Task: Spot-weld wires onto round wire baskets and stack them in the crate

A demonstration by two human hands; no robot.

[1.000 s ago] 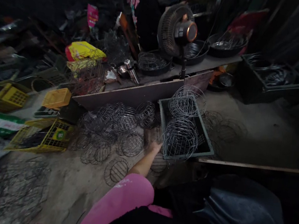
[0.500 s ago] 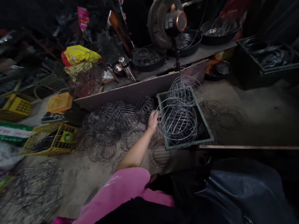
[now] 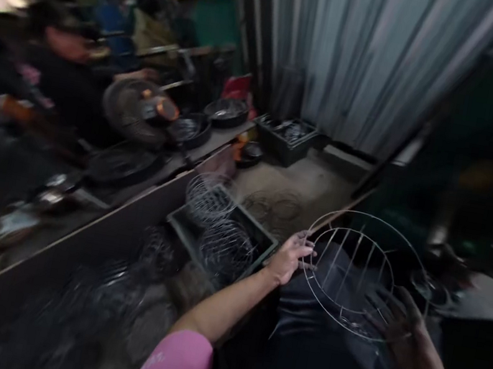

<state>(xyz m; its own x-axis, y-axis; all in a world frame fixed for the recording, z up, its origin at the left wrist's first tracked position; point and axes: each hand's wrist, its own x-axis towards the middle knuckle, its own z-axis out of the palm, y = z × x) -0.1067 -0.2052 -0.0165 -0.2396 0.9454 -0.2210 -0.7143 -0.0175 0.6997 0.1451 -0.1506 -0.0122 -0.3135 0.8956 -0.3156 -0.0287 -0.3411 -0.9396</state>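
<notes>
A round wire rack [image 3: 348, 268], two rings joined by parallel bars, is held tilted above my lap. My left hand [image 3: 293, 258] pinches its left rim between thumb and fingers. At the rack's right side is my right hand [image 3: 402, 327], its fingers spread and somewhat blurred. Whether those fingers touch the wire I cannot tell. Below and left of the rack, a dark green crate [image 3: 251, 213] holds more wire racks [image 3: 226, 247]. A dark apron [image 3: 310, 340] covers my lap.
A low board [image 3: 75, 250] runs along the left, with a fan [image 3: 138, 110] and black pans [image 3: 225, 112] beyond it. Another person [image 3: 71, 73] is at the back left. A crate of metal parts [image 3: 284, 143] stands near the corrugated wall [image 3: 343, 56].
The view has swung right. My left hand has lifted a wire rack from the crate and brought it over my lap. My right hand has come into view beside it.
</notes>
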